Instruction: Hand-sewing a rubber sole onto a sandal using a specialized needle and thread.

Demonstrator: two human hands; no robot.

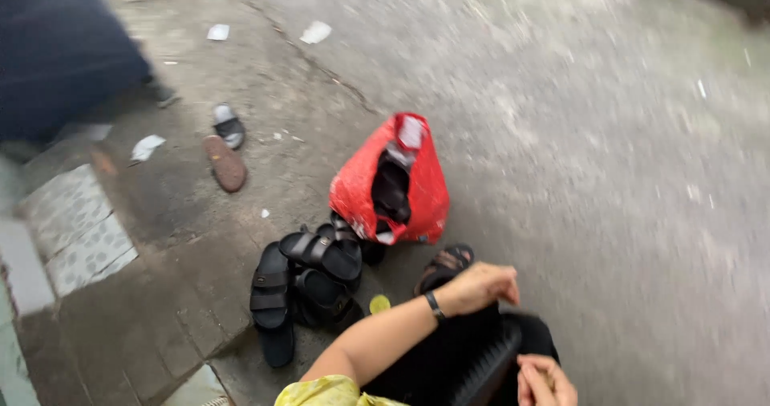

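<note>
R hand (545, 380) at the near edge of the view, fingers curled narrow, touching a black ribbed sole (481, 366) on the lap; can't tell if it grips. L hand (480, 286) just beyond, fingers bent loosely, holding nothing visible, wristband on. Past it on the concrete ground (609, 157): pile of black sandals (309, 282), then red plastic bag (393, 181) w/ dark footwear inside. Farther L, brown sole (225, 162) lies alone.

Red bag (353, 185), black sandals (309, 282)
</note>
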